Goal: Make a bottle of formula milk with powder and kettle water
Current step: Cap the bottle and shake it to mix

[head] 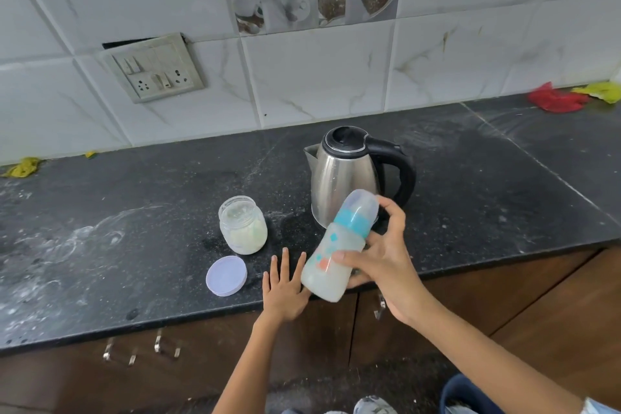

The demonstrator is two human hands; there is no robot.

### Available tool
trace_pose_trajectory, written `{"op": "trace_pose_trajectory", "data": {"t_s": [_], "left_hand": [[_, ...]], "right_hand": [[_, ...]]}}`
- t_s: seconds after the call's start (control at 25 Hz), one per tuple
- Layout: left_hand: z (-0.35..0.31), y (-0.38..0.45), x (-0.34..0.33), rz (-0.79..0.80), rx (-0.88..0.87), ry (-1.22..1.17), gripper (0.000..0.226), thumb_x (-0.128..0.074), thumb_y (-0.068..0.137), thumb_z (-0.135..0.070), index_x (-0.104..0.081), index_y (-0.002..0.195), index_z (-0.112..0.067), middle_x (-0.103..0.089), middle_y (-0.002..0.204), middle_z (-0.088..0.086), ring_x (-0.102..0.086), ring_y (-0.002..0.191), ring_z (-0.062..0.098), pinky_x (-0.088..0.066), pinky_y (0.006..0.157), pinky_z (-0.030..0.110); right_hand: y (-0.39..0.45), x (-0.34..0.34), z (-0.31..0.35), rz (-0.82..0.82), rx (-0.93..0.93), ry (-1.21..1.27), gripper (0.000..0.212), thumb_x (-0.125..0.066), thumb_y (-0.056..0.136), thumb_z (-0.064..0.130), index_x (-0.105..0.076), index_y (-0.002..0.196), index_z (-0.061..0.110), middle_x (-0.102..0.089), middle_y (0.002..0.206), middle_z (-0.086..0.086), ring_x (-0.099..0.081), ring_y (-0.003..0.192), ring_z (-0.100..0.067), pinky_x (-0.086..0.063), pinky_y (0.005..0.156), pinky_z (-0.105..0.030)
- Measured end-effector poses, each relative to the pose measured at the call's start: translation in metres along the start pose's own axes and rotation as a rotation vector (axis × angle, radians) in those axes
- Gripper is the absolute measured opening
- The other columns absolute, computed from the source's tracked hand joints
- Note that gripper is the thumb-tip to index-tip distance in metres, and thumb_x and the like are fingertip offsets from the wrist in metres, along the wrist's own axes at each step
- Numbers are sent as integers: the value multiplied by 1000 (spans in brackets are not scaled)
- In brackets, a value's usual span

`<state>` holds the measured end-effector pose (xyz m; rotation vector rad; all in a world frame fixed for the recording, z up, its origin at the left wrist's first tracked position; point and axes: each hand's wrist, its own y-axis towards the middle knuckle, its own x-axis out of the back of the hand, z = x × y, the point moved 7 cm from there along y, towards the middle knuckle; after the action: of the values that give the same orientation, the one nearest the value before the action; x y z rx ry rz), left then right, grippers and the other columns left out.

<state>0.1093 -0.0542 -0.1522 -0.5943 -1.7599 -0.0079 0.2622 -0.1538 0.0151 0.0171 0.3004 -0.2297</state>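
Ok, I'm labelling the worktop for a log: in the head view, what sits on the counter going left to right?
Yellow scrap → lilac lid → open powder jar → left hand resting flat → baby bottle tilted in the right hand → red bag → yellow bag. The kettle overlaps the bottle, so I left it out.

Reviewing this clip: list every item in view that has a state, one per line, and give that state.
baby bottle: capped, tilted, milky liquid inside, held off the counter.
right hand: closed around the bottle.
left hand: open, fingers spread, beside the bottle's base.
powder jar: upright, lid off, partly full.
jar lid: lying flat on the countertop, apart from the jar.
kettle: upright, lid shut.
wall sockets: nothing plugged in.
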Motion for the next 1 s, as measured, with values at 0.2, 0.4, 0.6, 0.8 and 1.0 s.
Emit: {"op": "trace_pose_trajectory", "data": {"t_s": [0.2, 0.4, 0.6, 0.8, 1.0], "left_hand": [[-2, 2, -1, -14, 4, -43, 61, -27, 98, -54, 8, 147, -43, 23, 158, -2, 22, 145, 24, 8, 117, 46], [4, 4, -5, -16, 19, 9, 67, -28, 96, -56, 15, 146, -41, 25, 157, -2, 23, 145, 23, 8, 117, 46], [2, 4, -4, -9, 17, 1, 65, -28, 97, -52, 8, 149, -37, 24, 158, -3, 23, 145, 23, 8, 117, 46], [0, 5, -3, -5, 5, -30, 62, -26, 97, -55, 9, 148, -42, 26, 157, -3, 24, 144, 24, 9, 116, 46], [2, 3, -4, 4, 24, 40, 71, -35, 95, -55, 16, 142, -44, 25, 157, -4, 23, 145, 23, 7, 117, 45]], "right_hand": [[9, 14, 16, -91, 59, 154, 85, -80, 70, 4, -32, 123, 50, -60, 123, -10, -69, 107, -27, -61, 67, -47], [5, 0, 4, 6, 22, 90, 92, -84, 68, 11, -32, 128, 56, -61, 123, -10, -68, 109, -27, -61, 68, -47], [4, 2, 4, 48, -32, 88, 102, -81, 70, 16, -22, 137, 66, -60, 132, 0, -66, 113, -21, -61, 69, -47], [11, 24, 20, -153, 93, 175, 87, -72, 80, 6, -29, 139, 54, -60, 123, -4, -66, 110, -25, -61, 67, -49], [-3, -6, -4, 51, -52, 7, 89, -79, 75, 6, -36, 132, 58, -61, 124, -7, -68, 108, -22, -61, 68, -47]]}}
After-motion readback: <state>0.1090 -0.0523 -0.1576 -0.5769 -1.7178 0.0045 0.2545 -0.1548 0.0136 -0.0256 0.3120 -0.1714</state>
